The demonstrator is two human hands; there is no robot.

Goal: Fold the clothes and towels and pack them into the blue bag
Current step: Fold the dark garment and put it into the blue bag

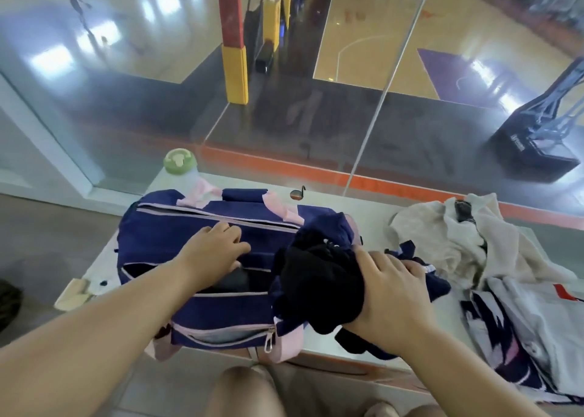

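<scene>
Bare knees (246,391) sit lowest in view, just under the near edge of a white table (341,214).

On that table lies the blue bag (189,236), navy with pink trim. Its front pocket reaches the near edge and its left end lies close to the table's left edge. The main zip is open, showing a dark slot. The left hand (215,249) rests on the far lip of that slot, fingers bent over the fabric and thumb toward the opening. The right hand (388,290) grips a bundle of black and navy clothes (316,277), fingers curled round it, over the bag's right end.

Bare tabletop shows as a strip between the bag and the glass wall (126,116) behind, and as a small patch between the bag and a crumpled cream towel (442,236). A white and navy patterned cloth (521,322) covers the table's right front. A green-lidded bottle (180,163) stands at the back left corner, touching the bag.

Beyond the glass, a basketball hoop base (537,144) carries white lettering, too small to read.
</scene>
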